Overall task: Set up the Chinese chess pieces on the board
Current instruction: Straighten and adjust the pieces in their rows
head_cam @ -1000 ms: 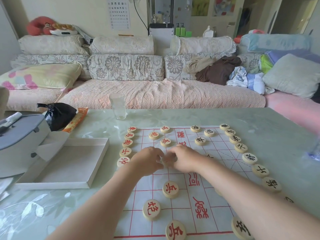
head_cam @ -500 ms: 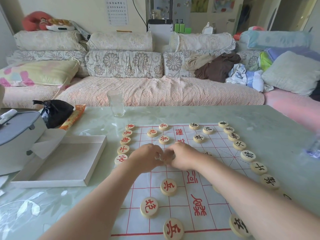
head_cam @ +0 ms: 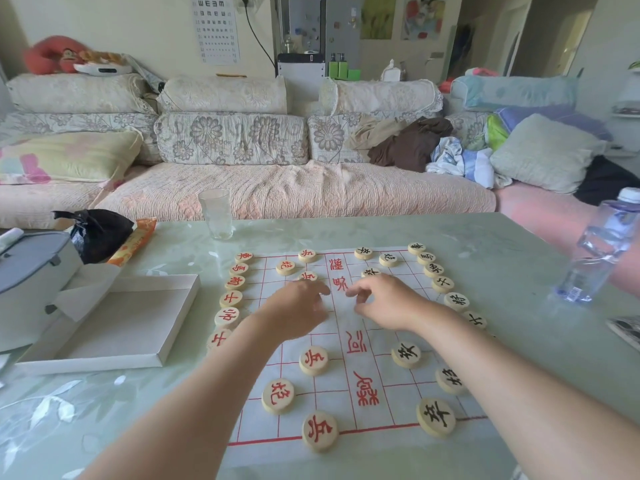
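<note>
Both hands, the left hand (head_cam: pixel 299 306) and right hand (head_cam: pixel 384 303), are seen loosely open (nothing held) over the middle of the white paper board with red grid lines (head_cam: pixel 349 341); round pale wooden chess pieces (head_cam: pixel 313 360) are lined along its left and right edges.

Soft daylight, wide-angle edge distortion, slight blur

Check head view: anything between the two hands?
No piece. Between left hand and right hand the head view shows only bare board with a red printed character.
</note>
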{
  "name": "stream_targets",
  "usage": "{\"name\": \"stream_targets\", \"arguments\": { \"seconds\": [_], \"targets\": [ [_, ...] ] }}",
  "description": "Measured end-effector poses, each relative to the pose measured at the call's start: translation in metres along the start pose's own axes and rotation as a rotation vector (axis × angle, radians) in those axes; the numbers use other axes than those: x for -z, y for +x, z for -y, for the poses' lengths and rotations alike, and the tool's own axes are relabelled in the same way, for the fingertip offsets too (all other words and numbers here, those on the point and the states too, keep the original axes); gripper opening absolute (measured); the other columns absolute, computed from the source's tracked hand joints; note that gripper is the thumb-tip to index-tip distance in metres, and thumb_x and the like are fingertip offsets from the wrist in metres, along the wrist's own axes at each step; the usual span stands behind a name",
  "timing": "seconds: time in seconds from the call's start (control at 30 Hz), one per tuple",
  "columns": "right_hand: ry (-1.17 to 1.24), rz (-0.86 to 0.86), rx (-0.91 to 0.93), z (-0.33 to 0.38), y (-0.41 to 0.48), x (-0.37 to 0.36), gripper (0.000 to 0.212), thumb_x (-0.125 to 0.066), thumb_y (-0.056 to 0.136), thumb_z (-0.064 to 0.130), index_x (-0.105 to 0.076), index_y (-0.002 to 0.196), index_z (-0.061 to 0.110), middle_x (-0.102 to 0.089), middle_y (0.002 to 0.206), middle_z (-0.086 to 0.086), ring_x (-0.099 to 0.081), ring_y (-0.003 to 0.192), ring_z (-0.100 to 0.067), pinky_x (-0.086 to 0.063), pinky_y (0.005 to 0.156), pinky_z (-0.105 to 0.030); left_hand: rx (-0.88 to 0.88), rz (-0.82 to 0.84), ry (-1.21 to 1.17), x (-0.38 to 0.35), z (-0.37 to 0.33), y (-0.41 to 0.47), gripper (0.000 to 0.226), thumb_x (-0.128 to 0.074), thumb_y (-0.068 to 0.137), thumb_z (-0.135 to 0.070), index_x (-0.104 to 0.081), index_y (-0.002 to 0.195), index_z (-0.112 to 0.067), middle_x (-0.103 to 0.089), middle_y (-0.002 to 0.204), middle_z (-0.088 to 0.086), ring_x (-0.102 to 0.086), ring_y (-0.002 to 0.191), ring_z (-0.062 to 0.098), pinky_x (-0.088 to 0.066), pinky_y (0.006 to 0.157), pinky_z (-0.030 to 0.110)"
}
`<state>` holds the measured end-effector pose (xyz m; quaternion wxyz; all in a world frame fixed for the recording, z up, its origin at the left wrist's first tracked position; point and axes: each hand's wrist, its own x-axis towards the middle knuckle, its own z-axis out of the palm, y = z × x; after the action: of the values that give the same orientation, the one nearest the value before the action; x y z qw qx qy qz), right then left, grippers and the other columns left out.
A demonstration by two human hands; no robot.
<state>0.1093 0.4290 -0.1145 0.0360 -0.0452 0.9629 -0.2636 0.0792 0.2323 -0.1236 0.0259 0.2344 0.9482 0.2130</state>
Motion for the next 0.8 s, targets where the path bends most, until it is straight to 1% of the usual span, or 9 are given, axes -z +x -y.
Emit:
{"name": "stream_targets", "arguments": {
  "seconds": [0.1,0.2,0.3,0.37,0.43,0.5,0.53,0.67,0.8],
  "targets": [
    [-0.023,0.026,0.009,-0.007,-0.021,0.009,0.024,-0.064,0.091,0.02,-0.07,0.113,0.029,-0.063,0.101,0.012,-0.06,0.092,-0.008,-0.042,0.071,-0.013,-0.077,0.015,-0.034,-0.009,-0.033,-0.004,0.035,-0.065,0.087,-0.027,-0.058,0.121,-0.026,-0.064,0.109,-0.007,-0.055,0.083,0.009,-0.045,0.073,0.024],
    [-0.086,0.077,-0.034,-0.018,-0.041,0.017,0.028,-0.06,0.088,0.019,-0.069,0.108,0.036,-0.063,0.106,0.017,-0.06,0.098,-0.006,-0.048,0.083,-0.021,-0.118,0.049,-0.021,-0.022,-0.059,-0.009,0.029,-0.065,0.085,-0.03,-0.062,0.114,-0.027,-0.063,0.107,-0.01,-0.053,0.084,0.008,-0.047,0.073,0.025],
    [-0.13,0.13,-0.074,-0.035,-0.058,0.023,0.038,-0.063,0.082,0.02,-0.066,0.115,0.037,-0.062,0.114,0.019,-0.059,0.108,-0.006,-0.049,0.092,-0.024,-0.134,0.091,-0.002,-0.035,-0.073,-0.013,0.036,-0.066,0.084,-0.034,-0.059,0.119,-0.029,-0.064,0.109,-0.012,-0.053,0.085,0.007,-0.045,0.073,0.023],
    [-0.154,0.151,-0.079,-0.046,-0.068,0.026,0.047,-0.07,0.079,0.032,-0.061,0.126,0.036,-0.06,0.118,0.021,-0.058,0.111,-0.005,-0.048,0.095,-0.025,-0.14,0.122,0.01,-0.04,-0.078,-0.015,0.041,-0.067,0.084,-0.036,-0.057,0.123,-0.029,-0.063,0.111,-0.012,-0.052,0.087,0.007,-0.043,0.073,0.022],
    [-0.15,0.166,-0.072,-0.054,-0.076,0.026,0.057,-0.072,0.078,0.043,-0.056,0.132,0.036,-0.059,0.118,0.021,-0.057,0.106,-0.004,-0.048,0.085,-0.02,-0.152,0.143,0.028,-0.044,-0.081,-0.016,0.043,-0.067,0.084,-0.036,-0.057,0.125,-0.027,-0.062,0.114,-0.01,-0.051,0.09,0.008,-0.04,0.074,0.021],
    [-0.136,0.173,-0.066,-0.059,-0.08,0.023,0.056,-0.071,0.08,0.048,-0.055,0.133,0.037,-0.059,0.116,0.019,-0.057,0.099,-0.004,-0.043,0.069,-0.016,-0.167,0.16,0.04,-0.047,-0.084,-0.017,0.044,-0.068,0.084,-0.037,-0.057,0.125,-0.025,-0.061,0.116,-0.007,-0.051,0.09,0.009,-0.04,0.075,0.021],
    [-0.136,0.167,-0.061,-0.061,-0.08,0.021,0.054,-0.07,0.08,0.049,-0.057,0.131,0.038,-0.059,0.115,0.019,-0.057,0.098,-0.005,-0.043,0.068,-0.016,-0.174,0.168,0.041,-0.048,-0.084,-0.018,0.045,-0.068,0.084,-0.037,-0.058,0.126,-0.025,-0.061,0.117,-0.006,-0.053,0.092,0.01,-0.042,0.076,0.022],
    [-0.161,0.118,-0.063,-0.065,-0.077,0.015,0.046,-0.066,0.076,0.061,-0.065,0.116,0.038,-0.062,0.106,0.017,-0.061,0.096,-0.009,-0.052,0.082,-0.028,-0.18,0.177,0.046,-0.054,-0.086,-0.017,0.044,-0.07,0.082,-0.036,-0.06,0.124,-0.026,-0.061,0.116,-0.004,-0.057,0.102,0.016,-0.049,0.086,0.03],
    [-0.168,0.111,-0.061,-0.067,-0.071,0.013,0.051,-0.069,0.07,0.06,-0.063,0.116,0.038,-0.062,0.105,0.016,-0.061,0.097,-0.009,-0.053,0.086,-0.031,-0.168,0.128,0.021,-0.059,-0.084,-0.014,0.047,-0.072,0.08,-0.036,-0.059,0.124,-0.025,-0.061,0.115,-0.006,-0.053,0.096,0.011,-0.049,0.084,0.029]
  ]
}}
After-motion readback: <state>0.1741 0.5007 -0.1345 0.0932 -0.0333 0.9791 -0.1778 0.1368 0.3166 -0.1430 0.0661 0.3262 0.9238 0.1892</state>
